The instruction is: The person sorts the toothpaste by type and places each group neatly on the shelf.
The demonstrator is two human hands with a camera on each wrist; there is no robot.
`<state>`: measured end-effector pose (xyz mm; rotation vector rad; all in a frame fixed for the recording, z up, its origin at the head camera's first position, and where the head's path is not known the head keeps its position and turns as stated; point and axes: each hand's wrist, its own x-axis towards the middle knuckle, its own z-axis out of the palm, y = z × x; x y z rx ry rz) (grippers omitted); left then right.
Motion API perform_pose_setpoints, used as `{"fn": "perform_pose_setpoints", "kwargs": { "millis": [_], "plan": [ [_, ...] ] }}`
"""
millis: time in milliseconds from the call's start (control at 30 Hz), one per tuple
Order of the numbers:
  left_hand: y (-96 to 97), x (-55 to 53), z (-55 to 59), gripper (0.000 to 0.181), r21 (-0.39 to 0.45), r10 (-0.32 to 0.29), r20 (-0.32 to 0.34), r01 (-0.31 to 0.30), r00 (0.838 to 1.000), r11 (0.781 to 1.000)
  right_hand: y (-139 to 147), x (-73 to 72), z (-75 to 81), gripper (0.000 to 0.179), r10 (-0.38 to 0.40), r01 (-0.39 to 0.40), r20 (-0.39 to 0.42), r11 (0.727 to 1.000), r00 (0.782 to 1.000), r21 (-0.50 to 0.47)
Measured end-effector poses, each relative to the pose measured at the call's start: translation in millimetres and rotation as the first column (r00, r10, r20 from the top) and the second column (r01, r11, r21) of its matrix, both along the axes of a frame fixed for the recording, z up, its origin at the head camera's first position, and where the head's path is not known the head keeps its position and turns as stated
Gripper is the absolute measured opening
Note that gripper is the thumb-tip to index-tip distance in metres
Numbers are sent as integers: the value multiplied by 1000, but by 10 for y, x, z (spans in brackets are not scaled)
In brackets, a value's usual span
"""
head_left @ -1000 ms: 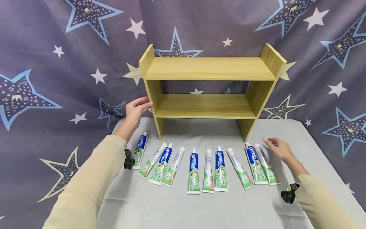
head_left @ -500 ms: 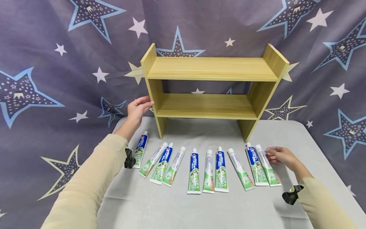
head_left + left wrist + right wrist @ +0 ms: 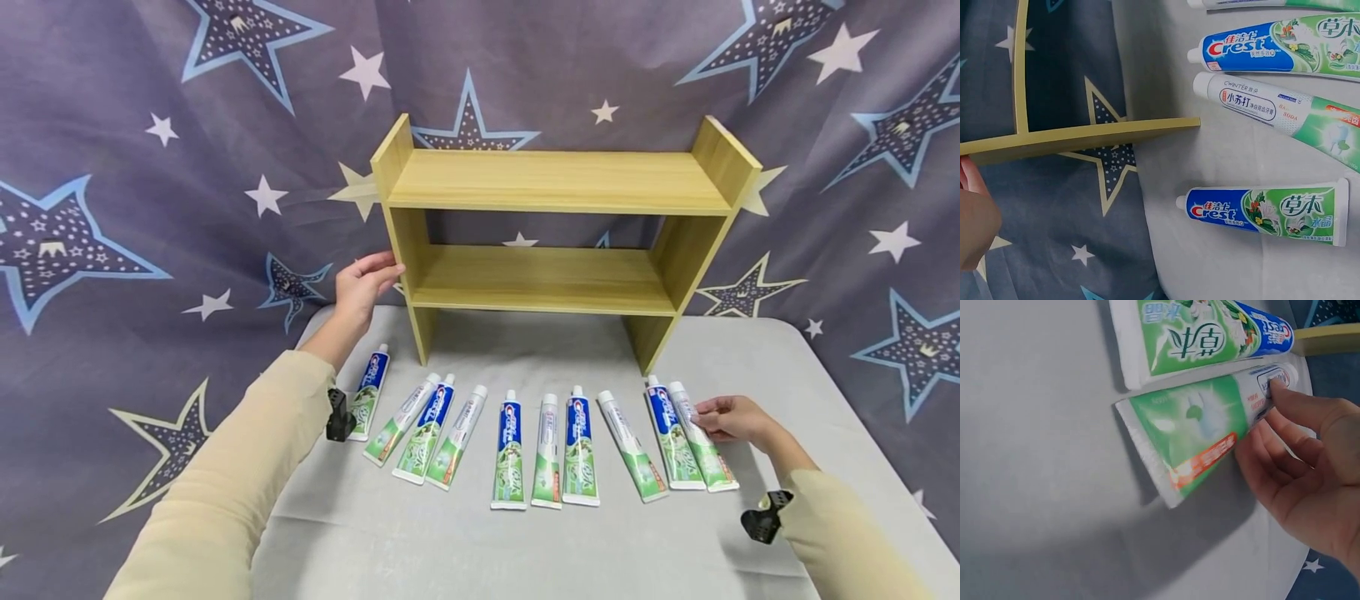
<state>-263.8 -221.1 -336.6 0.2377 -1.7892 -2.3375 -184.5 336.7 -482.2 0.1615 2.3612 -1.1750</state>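
My left hand (image 3: pixel 360 292) grips the left side panel of a light wooden shelf (image 3: pixel 555 179), thumb at the panel's front edge. In the left wrist view only part of that hand (image 3: pixel 975 215) shows at the left edge. On the right, my right hand (image 3: pixel 735 419) pinches the white-and-green toothpaste tube (image 3: pixel 708 450) at the far right of the row. The right wrist view has the thumb on the tube's (image 3: pixel 1194 422) white upper part and the fingers curled along its side. A blue-and-green Crest toothpaste tube (image 3: pixel 1210 337) lies right beside it.
Several more toothpaste tubes, blue-and-green ones (image 3: pixel 508 454) and white-and-green ones (image 3: pixel 633 450), lie in a row before the shelf, caps toward it. They rest on a grey-covered table (image 3: pixel 525 554). Behind hangs a dark star-patterned cloth (image 3: pixel 225 167).
My right hand has come down and left onto the rightmost white-and-green toothpaste tube and now pinches it. The left hand keeps its grip on the shelf; the view has shifted slightly.
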Motion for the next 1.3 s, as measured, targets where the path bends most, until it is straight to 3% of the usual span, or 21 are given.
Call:
{"fn": "perform_pose_setpoints", "kwargs": {
  "millis": [267, 667, 900, 1100, 1300],
  "plan": [
    [-7, 25, -9, 31, 26, -3, 12, 3, 1000, 1000, -72, -12, 9, 42, 1, -1, 3, 996, 1000, 90],
    [10, 16, 2, 29, 8, 9, 10, -9, 1000, 1000, -19, -33, -7, 54, 27, -27, 18, 1000, 999, 8],
    [26, 15, -12, 31, 0, 28, 30, -28, 999, 1000, -7, 7, 35, 48, 22, -23, 35, 1000, 999, 15],
    [37, 0, -6, 29, -19, 35, 21, -34, 999, 999, 41, -5, 59, 37, 33, -31, 53, 998, 998, -46],
    [26, -11, -4, 29, 2, 29, 19, -29, 999, 1000, -40, -14, 148, 47, 44, -42, 47, 998, 998, -49]
  ]
}}
